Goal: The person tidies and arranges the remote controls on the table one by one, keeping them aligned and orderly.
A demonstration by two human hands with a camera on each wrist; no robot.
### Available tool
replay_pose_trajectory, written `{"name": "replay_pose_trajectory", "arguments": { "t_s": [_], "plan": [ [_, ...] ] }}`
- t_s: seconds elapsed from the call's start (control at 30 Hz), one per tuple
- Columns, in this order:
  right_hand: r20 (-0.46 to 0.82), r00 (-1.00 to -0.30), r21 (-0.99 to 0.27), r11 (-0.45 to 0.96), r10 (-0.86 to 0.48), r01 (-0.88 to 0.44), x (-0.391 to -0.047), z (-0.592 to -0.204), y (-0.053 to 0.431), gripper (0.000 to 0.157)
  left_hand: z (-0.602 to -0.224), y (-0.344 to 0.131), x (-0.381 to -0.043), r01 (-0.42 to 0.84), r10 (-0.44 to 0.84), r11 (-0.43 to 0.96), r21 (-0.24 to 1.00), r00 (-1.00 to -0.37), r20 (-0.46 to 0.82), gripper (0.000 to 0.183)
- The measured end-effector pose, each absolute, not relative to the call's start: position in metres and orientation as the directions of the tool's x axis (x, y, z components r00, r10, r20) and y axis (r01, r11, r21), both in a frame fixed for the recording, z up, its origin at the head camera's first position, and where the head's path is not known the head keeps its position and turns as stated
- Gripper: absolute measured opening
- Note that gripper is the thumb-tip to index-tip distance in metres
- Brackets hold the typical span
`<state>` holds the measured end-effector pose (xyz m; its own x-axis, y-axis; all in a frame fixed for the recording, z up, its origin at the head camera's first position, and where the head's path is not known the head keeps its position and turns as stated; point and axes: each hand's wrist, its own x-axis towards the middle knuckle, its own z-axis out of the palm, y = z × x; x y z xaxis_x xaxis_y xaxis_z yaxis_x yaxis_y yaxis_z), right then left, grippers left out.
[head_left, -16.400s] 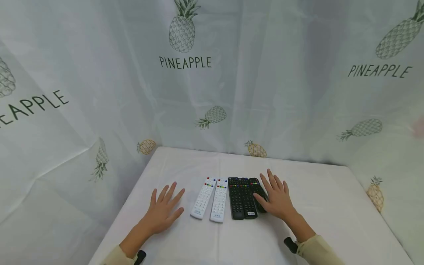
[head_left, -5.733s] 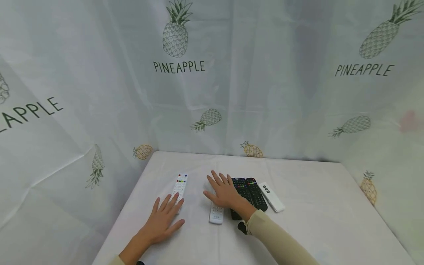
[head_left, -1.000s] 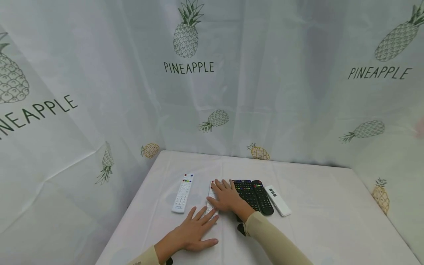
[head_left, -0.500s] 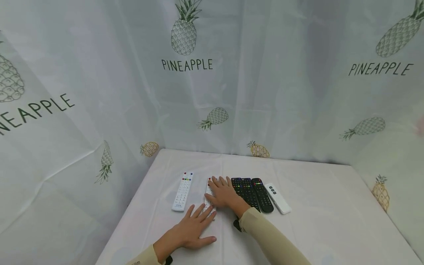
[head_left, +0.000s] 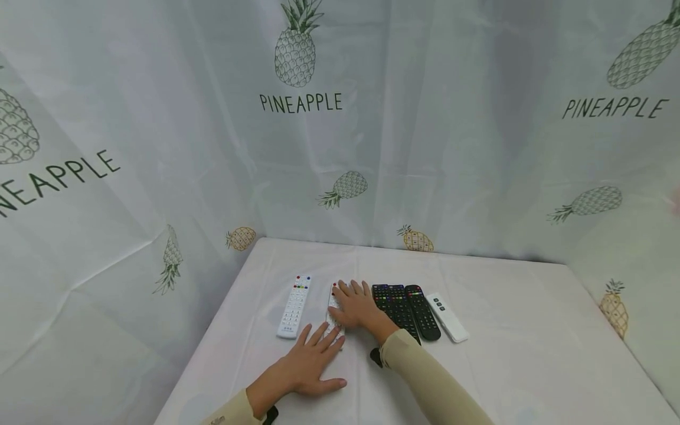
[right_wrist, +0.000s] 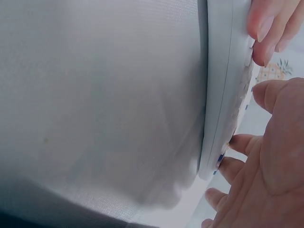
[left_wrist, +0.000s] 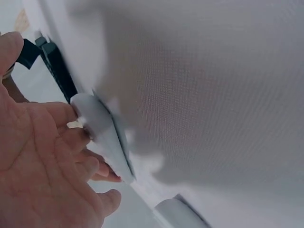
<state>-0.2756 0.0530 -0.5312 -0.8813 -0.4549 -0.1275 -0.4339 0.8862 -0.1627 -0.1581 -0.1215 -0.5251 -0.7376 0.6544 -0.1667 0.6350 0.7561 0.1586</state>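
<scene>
A white remote control [head_left: 332,323] lies lengthwise on the table under both hands, partly hidden. The fingertips of my left hand [head_left: 308,363] rest on its near end, fingers spread. Farther up, my right hand [head_left: 353,308] touches its buttoned face with spread, nearly straight fingers. In the left wrist view the same white remote control [left_wrist: 107,133] shows from its end, fingertips on top. The right wrist view has the white remote control's side [right_wrist: 221,90], with fingers of both hands on its upper face. A second white remote control [head_left: 294,308] lies apart to the left.
Black remote controls [head_left: 395,304] lie side by side right of my right hand, partly behind its wrist, with another black one [head_left: 423,313] beside them. A small white remote control [head_left: 447,317] slants at the row's right end. Pineapple-print curtains [head_left: 451,147] surround the white table [head_left: 520,330].
Over the last second, the remote control under both hands slides slightly left with them. Since 5.7 s ago, my left hand has shifted right from the left white remote control, which moved left before that.
</scene>
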Motion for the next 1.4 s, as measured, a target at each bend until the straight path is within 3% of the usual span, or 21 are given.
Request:
{"name": "replay_pose_trajectory", "arguments": {
  "t_s": [1.4],
  "plan": [
    [-0.136, -0.902, -0.237, 0.897, -0.41, -0.373, -0.281, -0.53, 0.036, 0.066, -0.521, -0.132, -0.164, 0.584, 0.608, 0.794, 0.171, -0.77, -0.194, 0.093]
  ]
}}
